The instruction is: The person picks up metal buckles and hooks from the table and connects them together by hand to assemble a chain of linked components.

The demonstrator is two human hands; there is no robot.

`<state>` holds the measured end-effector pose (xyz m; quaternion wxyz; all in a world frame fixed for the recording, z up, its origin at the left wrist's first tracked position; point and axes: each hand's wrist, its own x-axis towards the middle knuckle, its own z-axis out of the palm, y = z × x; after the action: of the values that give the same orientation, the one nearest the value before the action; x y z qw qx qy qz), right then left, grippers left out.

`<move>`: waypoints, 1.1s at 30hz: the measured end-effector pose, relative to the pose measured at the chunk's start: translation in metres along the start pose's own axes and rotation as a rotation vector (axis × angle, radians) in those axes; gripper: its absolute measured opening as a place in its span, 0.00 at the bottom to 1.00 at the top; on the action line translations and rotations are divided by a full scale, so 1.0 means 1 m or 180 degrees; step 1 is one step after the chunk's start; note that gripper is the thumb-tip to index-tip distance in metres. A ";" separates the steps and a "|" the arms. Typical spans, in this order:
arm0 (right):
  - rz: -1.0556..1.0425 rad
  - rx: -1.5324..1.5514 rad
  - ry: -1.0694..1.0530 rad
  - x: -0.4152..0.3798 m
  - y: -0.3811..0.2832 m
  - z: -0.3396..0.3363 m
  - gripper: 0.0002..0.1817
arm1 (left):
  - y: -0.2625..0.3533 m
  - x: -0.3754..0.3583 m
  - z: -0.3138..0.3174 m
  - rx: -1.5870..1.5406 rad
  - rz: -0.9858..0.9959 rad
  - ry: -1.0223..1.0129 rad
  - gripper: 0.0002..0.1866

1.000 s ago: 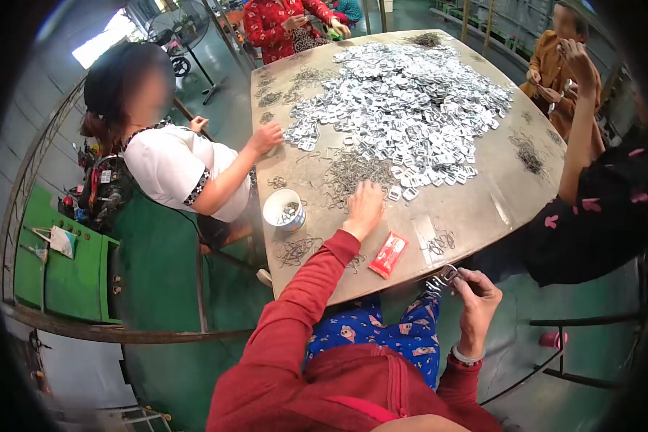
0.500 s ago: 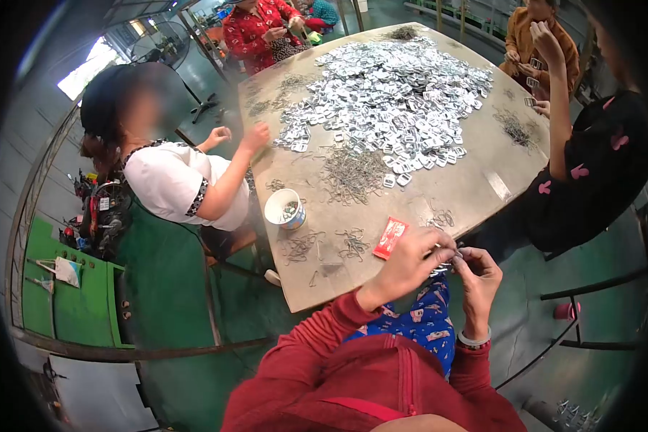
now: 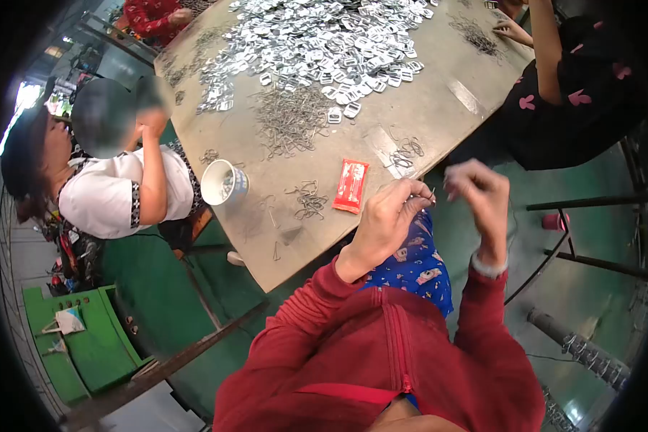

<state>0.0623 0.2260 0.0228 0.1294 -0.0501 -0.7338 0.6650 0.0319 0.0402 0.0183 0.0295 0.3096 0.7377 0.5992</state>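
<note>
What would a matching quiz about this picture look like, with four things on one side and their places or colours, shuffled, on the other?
Column one
1. Cup
2. Packet
3. Bracelet
4. Metal pieces

Column two
A. Heaped together on the table, beyond the tangled wire hooks
B. White inside, near the table edge on the picture's left
C. Around the wrist of the right hand
D. Red, lying flat

Right pairs: 1-B, 2-D, 3-C, 4-A
</note>
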 end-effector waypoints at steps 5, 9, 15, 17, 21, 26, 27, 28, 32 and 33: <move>-0.0157 -0.0979 0.0122 0.154 0.079 -0.002 0.16 | -0.008 -0.003 0.001 -0.0137 -0.0085 0.0023 0.03; -0.0096 -0.1885 0.0065 0.248 0.116 0.029 0.19 | -0.008 -0.004 0.001 -0.0364 -0.0404 0.0075 0.05; 0.0298 -0.1416 0.0587 0.285 0.169 0.028 0.13 | -0.004 -0.001 -0.008 -0.0203 -0.0283 0.0084 0.04; 0.0734 -0.1004 0.0616 0.257 0.158 0.014 0.12 | -0.003 0.001 -0.010 -0.0241 -0.0135 0.0120 0.03; 0.0490 0.0363 0.0375 0.172 0.109 0.007 0.11 | -0.002 -0.001 -0.008 -0.0289 0.0035 0.0233 0.03; 0.0184 0.0071 0.0042 0.042 0.016 0.017 0.11 | -0.007 0.001 -0.001 -0.0258 -0.0014 0.0324 0.03; 0.0239 -0.0016 0.0131 0.022 -0.001 0.021 0.11 | -0.004 0.003 -0.001 -0.0088 0.0154 0.0354 0.04; -0.0078 0.0189 0.0195 0.007 -0.010 0.025 0.10 | 0.002 0.006 -0.001 0.0086 0.0312 0.0380 0.04; -0.0589 -0.0126 0.0506 -0.021 -0.025 0.028 0.10 | 0.008 0.004 0.004 0.0365 0.0409 0.0425 0.04; -0.0532 -0.0109 0.0506 -0.023 -0.030 0.030 0.11 | 0.010 0.002 0.005 0.0327 0.0351 0.0377 0.04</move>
<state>0.0797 0.1883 0.0468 0.2414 -0.0435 -0.7341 0.6332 0.0365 0.0462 0.0264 -0.0631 0.3149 0.7497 0.5786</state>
